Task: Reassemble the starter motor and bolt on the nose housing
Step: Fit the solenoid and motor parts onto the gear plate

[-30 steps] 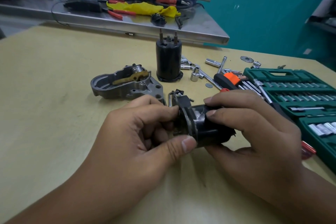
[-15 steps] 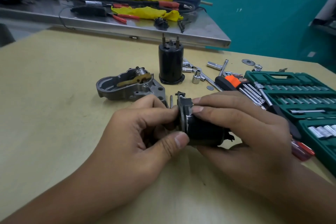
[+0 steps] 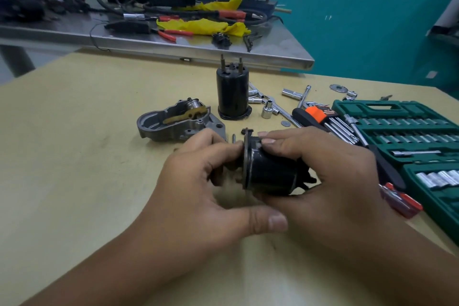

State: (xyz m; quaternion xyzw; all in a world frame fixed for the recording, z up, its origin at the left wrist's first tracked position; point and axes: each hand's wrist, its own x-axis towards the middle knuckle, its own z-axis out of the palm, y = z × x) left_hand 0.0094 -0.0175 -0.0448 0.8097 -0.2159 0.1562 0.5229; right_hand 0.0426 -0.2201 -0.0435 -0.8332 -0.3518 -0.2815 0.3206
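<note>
A black cylindrical starter motor body [image 3: 270, 172] with a flanged end plate lies sideways just above the yellow table [image 3: 74, 156]. My right hand [image 3: 320, 169] grips it from the right, fingers over the top. My left hand [image 3: 211, 189] holds its flanged left end, index finger on the rim, thumb stretched out below. What the left fingers hold at that end is hidden. The grey nose housing [image 3: 178, 120] with a brass-coloured lever lies behind my left hand. A second black cylinder [image 3: 232, 93] with studs on top stands upright behind it.
An open green socket set case [image 3: 407, 136] fills the right side. Loose sockets, an extension bar [image 3: 278, 109], washers, hex keys in an orange holder [image 3: 320, 113] and a red-handled screwdriver [image 3: 400, 200] lie around it. A cluttered steel bench [image 3: 173, 42] stands behind the table.
The motor body has turned slightly in my hands, its flange now more edge-on. My left thumb has come off the body and stretches out below it. The view has shifted a little.
</note>
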